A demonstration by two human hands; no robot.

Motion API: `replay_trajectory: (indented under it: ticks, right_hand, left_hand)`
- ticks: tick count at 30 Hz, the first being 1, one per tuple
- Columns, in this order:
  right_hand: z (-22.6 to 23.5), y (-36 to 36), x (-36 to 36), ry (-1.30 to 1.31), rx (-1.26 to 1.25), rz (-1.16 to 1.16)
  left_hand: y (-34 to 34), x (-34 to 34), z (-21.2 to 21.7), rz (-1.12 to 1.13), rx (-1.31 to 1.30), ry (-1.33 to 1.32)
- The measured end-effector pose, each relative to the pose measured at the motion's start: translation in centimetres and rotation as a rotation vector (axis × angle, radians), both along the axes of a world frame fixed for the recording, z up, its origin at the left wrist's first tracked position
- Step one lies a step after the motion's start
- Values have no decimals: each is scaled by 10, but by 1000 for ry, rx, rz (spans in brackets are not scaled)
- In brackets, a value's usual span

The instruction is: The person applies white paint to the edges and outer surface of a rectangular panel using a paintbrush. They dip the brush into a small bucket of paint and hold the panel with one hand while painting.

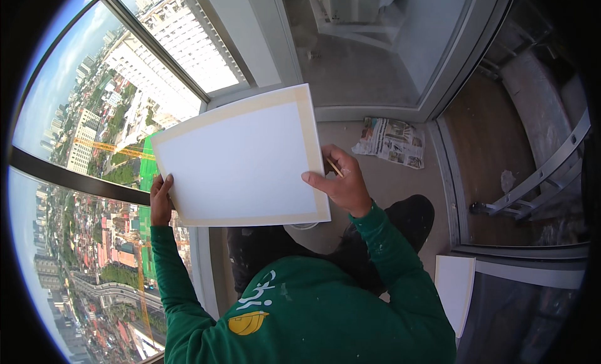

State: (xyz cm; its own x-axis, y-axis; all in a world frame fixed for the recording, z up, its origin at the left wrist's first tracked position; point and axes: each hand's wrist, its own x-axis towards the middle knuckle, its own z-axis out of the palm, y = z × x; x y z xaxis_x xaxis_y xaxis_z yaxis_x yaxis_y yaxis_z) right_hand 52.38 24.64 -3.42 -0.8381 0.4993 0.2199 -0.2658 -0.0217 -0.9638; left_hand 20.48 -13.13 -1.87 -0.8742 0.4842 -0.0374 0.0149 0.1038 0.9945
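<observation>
A large white board [241, 163], with a strip of beige masking tape along its edges, is held up in front of me, tilted above my lap. My left hand [161, 201] grips its lower left edge, thumb on the front face. At the right edge, my right hand [343, 183] pinches the board with its thumb in front. A thin wooden stick [335, 167] is also tucked in the right hand; its far end is hidden, so its kind cannot be made out. The fingers behind the board are out of sight.
Folded newspaper [391, 143] lies on the floor at the far right. A pale rim [303, 226] of a container peeks from under the board. Another white board [454, 292] stands at lower right. Tall windows [94, 157] rise at left; a metal ladder [544, 170] leans beyond the door frame.
</observation>
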Motion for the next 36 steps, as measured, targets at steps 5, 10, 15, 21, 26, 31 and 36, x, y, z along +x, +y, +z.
replay_trajectory:
  ticks: [5, 10, 15, 21, 26, 31, 36]
  right_hand:
    - [-4, 1, 0, -28, -59, 6]
    - [-19, 14, -5, -53, -231, 82]
    - [-48, 35, -16, -157, -339, 53]
    - [-74, 67, -10, -182, -508, 69]
    - [-87, 86, -2, -164, -509, 83]
    - [-96, 96, 6, -151, -546, 98]
    - [-106, 105, 8, -171, -617, 127]
  left_hand:
    - [3, 5, 3, -9, -23, -46]
    - [18, 17, 23, 47, -30, 10]
    - [37, 33, 56, 18, -153, 59]
    - [53, 50, 80, -22, -26, -58]
    - [66, 52, 93, -124, 133, -92]
    - [78, 60, 107, -183, 260, -161]
    - [90, 71, 112, -199, 399, -251]
